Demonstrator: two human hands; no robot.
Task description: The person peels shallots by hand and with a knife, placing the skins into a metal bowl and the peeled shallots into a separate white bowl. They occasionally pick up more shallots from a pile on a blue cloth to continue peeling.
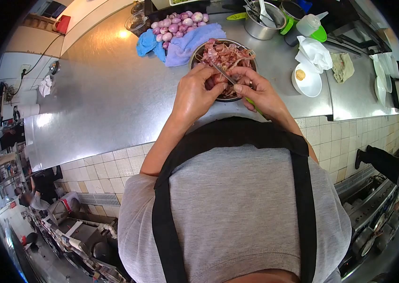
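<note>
My right hand [258,92] is closed around a small knife [224,74], its green handle showing below my fingers and its blade pointing up and left. My left hand [197,89] is curled around a reddish shallot [217,79], mostly hidden by the fingers, with the blade right beside it. Both hands are over a round metal bowl [192,60] heaped with reddish shallot skins [228,54] and stringy bits.
Behind the bowl lie a purple cloth [190,43], a blue cloth [149,43] and a pile of peeled shallots [180,24]. Rightward are a steel pot [258,32] of utensils, a squeeze bottle [309,24] and a white bowl [310,86]. Other people stand at both sides.
</note>
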